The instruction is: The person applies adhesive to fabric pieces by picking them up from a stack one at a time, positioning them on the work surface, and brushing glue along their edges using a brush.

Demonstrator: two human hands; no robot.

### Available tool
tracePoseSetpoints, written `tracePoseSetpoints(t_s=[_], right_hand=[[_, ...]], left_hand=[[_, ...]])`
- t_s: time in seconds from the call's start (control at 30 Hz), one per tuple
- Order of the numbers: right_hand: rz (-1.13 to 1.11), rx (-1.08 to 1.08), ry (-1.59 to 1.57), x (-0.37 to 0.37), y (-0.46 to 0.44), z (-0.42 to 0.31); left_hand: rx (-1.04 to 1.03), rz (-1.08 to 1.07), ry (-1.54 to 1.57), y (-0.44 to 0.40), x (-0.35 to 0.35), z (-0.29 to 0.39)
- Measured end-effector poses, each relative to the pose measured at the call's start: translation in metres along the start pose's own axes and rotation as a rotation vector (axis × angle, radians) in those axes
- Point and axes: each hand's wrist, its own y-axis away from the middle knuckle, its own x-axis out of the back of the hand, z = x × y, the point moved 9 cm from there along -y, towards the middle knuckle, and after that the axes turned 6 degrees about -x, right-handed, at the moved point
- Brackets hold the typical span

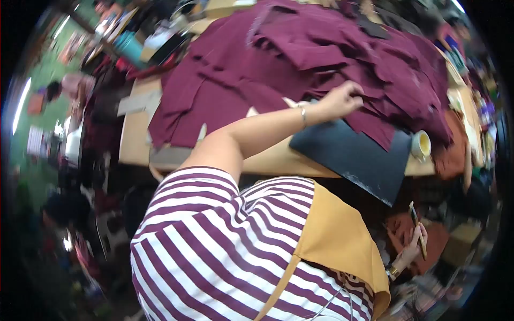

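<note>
My left hand [344, 100] is over the front part of a large heap of maroon fabric [230, 69], its fingers curled together; whether cloth is pinched between them is too small to tell. Beneath that forearm and hand lies a dark flat board [358, 155], which overhangs the table's front edge. Low on the right, my right hand [415, 242] is closed around a thin brush-like stick [418, 227], held upright away from the table. A white cup [421, 145] with yellowish contents stands just right of the board.
The wooden table [134, 140] has a grey flat piece [176, 157] at its front left. Orange-brown cloth [451, 144] hangs at the right end. A cardboard box [461, 243] is low on the right. A person [75, 88] is at the far left.
</note>
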Motion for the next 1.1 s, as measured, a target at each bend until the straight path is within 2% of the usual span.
tracePoseSetpoints(t_s=[0.03, 0.07, 0.1, 0.13, 0.17, 0.2, 0.23, 0.3, 0.37, 0.43, 0.5, 0.6, 0.7, 0.73, 0.8, 0.83, 0.9, 0.97, 1.03, 1.1], right_hand=[[-0.060, 0.030, 0.048, -0.021, -0.013, -0.011], [-0.103, 0.072, 0.089, -0.038, -0.013, -0.028], [-0.143, 0.108, 0.129, -0.058, -0.020, -0.040], [-0.201, 0.177, 0.102, -0.083, -0.020, -0.057], [-0.235, 0.200, 0.125, -0.100, -0.028, -0.065], [-0.267, 0.223, 0.148, -0.116, -0.036, -0.072], [-0.298, 0.243, 0.169, -0.133, -0.042, -0.079], [-0.372, 0.305, 0.170, -0.173, -0.038, -0.099], [-0.447, 0.398, 0.207, -0.206, -0.036, -0.116], [-0.527, 0.488, 0.229, -0.237, -0.030, -0.124], [-0.596, 0.604, 0.290, -0.263, -0.018, -0.134], [-0.659, 0.658, 0.253, -0.287, -0.001, -0.141], [-0.654, 0.649, 0.261, -0.294, 0.007, -0.140], [-0.645, 0.673, 0.246, -0.293, 0.008, -0.139], [-0.581, 0.799, 0.281, -0.287, 0.015, -0.144], [-0.566, 0.678, 0.280, -0.281, 0.006, -0.136], [-0.523, 0.433, 0.272, -0.262, -0.008, -0.118], [-0.550, 0.477, 0.135, -0.265, 0.008, -0.132], [-0.567, 0.557, -0.016, -0.266, 0.014, -0.133], [-0.542, 0.758, -0.103, -0.277, 0.036, -0.151]], left_hand=[[-0.088, -0.114, -0.049, 0.036, 0.006, 0.014], [-0.246, -0.126, -0.226, 0.072, 0.024, 0.038], [-0.277, -0.134, -0.564, 0.100, 0.041, 0.040], [-0.132, -0.161, -0.590, 0.122, 0.062, 0.031], [-0.217, -0.043, -0.670, 0.143, 0.093, 0.049], [-0.171, 0.097, -0.675, 0.166, 0.129, 0.060], [-0.127, 0.272, -0.914, 0.191, 0.169, 0.047], [-0.016, 0.485, -1.207, 0.246, 0.237, 0.051], [0.191, 0.688, -1.365, 0.300, 0.295, 0.035], [0.448, 0.755, -1.445, 0.338, 0.332, 0.017], [0.524, 0.774, -1.440, 0.344, 0.345, 0.016], [0.442, 0.832, -1.548, 0.325, 0.349, 0.020], [0.583, 0.699, -1.552, 0.307, 0.374, 0.003], [0.585, 0.737, -1.397, 0.304, 0.389, 0.003], [0.565, 0.988, -1.262, 0.303, 0.409, 0.025], [0.555, 1.116, -1.181, 0.302, 0.417, 0.043], [0.105, 1.289, -1.110, 0.284, 0.427, 0.093], [-0.263, 1.237, -1.145, 0.245, 0.410, 0.147], [-0.470, 1.100, -1.061, 0.189, 0.362, 0.193], [-0.551, 0.896, -0.904, 0.127, 0.309, 0.209]])
